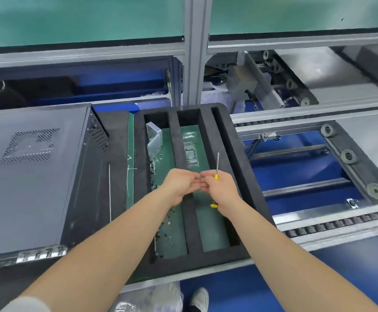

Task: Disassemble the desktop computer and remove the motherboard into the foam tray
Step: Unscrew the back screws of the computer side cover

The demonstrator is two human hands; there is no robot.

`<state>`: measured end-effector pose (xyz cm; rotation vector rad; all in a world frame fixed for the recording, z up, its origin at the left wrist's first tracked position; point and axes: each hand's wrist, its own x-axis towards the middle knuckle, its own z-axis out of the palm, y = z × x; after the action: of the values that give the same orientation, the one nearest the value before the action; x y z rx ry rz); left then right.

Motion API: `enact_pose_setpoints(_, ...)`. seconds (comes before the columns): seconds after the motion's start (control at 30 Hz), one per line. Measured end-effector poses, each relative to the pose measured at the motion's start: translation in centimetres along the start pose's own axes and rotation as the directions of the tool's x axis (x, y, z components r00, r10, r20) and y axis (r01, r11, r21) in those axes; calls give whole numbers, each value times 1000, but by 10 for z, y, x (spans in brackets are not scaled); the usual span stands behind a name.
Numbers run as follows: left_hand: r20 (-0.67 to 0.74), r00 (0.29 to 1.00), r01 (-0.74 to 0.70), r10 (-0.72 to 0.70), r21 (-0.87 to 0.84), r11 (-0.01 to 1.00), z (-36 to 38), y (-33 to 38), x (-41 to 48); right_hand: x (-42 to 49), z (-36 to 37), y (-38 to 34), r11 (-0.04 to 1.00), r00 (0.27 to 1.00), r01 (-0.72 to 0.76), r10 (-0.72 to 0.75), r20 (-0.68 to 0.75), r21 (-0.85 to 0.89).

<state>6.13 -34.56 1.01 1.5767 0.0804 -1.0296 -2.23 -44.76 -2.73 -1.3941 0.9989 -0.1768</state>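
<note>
A black desktop computer case (30, 172) lies on its side at the left, its vented side panel closed and facing up. To its right sits the black foam tray (235, 167) with long slots. My right hand (221, 191) grips a yellow-handled screwdriver (217, 167), its shaft pointing up and away. My left hand (179, 184) meets it fingertip to fingertip over the tray's middle; whether a small part sits between the fingers is too small to tell. The left slot holds loose screws (166, 221) and a clear plastic box (154, 140). No motherboard is visible.
A roller conveyor frame (345, 158) with blue floor beneath runs along the right. A vertical aluminium post (195, 50) rises behind the tray. White cable ties (129, 170) lie on the green mat between case and tray. A shoe (200, 298) shows below the bench edge.
</note>
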Motion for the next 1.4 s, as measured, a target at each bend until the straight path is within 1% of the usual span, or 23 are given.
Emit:
enact_pose_setpoints(0.1,-82,996,43,-39,42,998,13,7,30,15,2,-5,995,1000,-11,9,-15,-101)
enact_pose_setpoints(0.17,-113,992,74,-64,82,994,21,10,46,22,3,-7,984,998,-52,57,21,-173)
enact_pose_setpoints(0.23,-136,986,109,-97,87,990,28,12,54,29,5,-6,982,987,-120,134,87,-146)
enact_pose_setpoints(0.3,-151,975,166,-161,23,986,34,15,56,34,7,-4,979,976,-162,177,125,-120)
enact_pose_setpoints(0.5,-58,950,300,-306,-84,950,44,15,68,43,9,8,968,958,-228,242,152,-105)
enact_pose_setpoints(0.57,-39,944,325,-329,-85,942,43,13,70,45,10,13,964,954,-243,258,154,-110)
enact_pose_setpoints(0.63,-33,946,318,-322,-95,943,42,10,72,45,12,16,960,949,-255,272,158,-115)
enact_pose_setpoints(0.77,-2,966,258,-259,-97,961,35,7,68,45,18,19,964,952,-250,262,158,-93)
enact_pose_setpoints(0.83,-14,979,205,-205,-35,978,30,6,64,44,19,19,972,967,-217,226,121,-84)
enact_pose_setpoints(0.87,-42,986,163,-162,6,987,28,6,61,43,20,18,979,976,-187,195,100,-82)
enact_pose_setpoints(0.93,-118,993,41,-26,126,991,22,10,53,41,23,13,993,991,-102,106,77,-60)
enact_pose_setpoints(1.0,-176,979,-60,104,238,969,12,19,38,38,29,2,1000,998,-31,31,49,1)
enact_pose_setpoints(1.03,-176,976,-83,128,244,966,7,26,28,36,33,-6,998,999,-18,16,35,55)
enact_pose_setpoints(1.1,-108,987,-93,118,211,973,-5,38,11,30,43,-27,981,999,-38,31,44,189)
enact_pose_setpoints(1.17,-17,997,-70,76,232,970,-17,49,-10,20,56,-50,939,991,-101,67,112,330)
enact_pose_setpoints(1.2,3,997,-79,80,244,967,-23,54,-21,15,64,-60,922,989,-107,59,139,371)
enact_pose_setpoints(1.27,-4,987,-154,161,286,946,-40,63,-42,3,81,-76,929,987,-68,8,161,364)
enact_pose_setpoints(1.33,-63,968,-195,243,419,887,-63,72,-61,-16,99,-87,951,978,-37,-28,204,307)
enact_pose_setpoints(1.4,-119,944,-191,308,564,803,-91,79,-81,-39,118,-92,983,970,0,-44,238,185)
